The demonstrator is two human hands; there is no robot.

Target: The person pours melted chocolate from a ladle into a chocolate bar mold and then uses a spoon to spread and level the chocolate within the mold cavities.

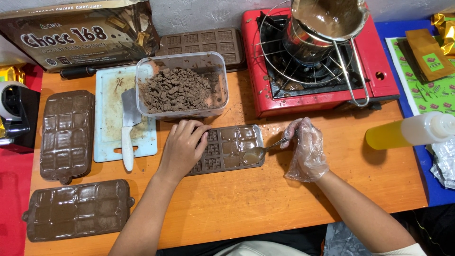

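A: Your left hand (pixel 182 147) lies flat on the left end of the brown mould (pixel 226 149) in the middle of the counter (pixel 265 208), its grip spread, fingers pressing down on the rim and pinching nothing

B: And your gloved right hand (pixel 307 150) has its grip pinched on the handle of a spoon (pixel 258 154), the bowl hovering over the right end of that mould, glossy with melted chocolate

A: How far along would you say you are? From here the cells on the right of the mould look wet and filled, while the ones nearer your left hand show their bare grid pattern

B: So roughly half done with this one, by my reckoning. The part under your left palm I can't see at all

A: At the left edge of the counter two more moulds sit apart from you: one (pixel 66 135) standing lengthwise, one (pixel 78 208) near the front left corner. Both look filled to the top with a dull brown surface

B: There is another mould (pixel 204 45) leaning at the back edge behind the clear tub (pixel 182 85) of chopped chocolate, and that one looks dry

A: Supply seems fine: the pan (pixel 332 19) on the red stove (pixel 317 66) at the back right holds plenty of melted chocolate

B: The knife (pixel 129 128) lies idle on the white cutting board (pixel 124 116), and the yellow squeeze bottle (pixel 412 132) lies on its side near the right edge, well apart from your hands
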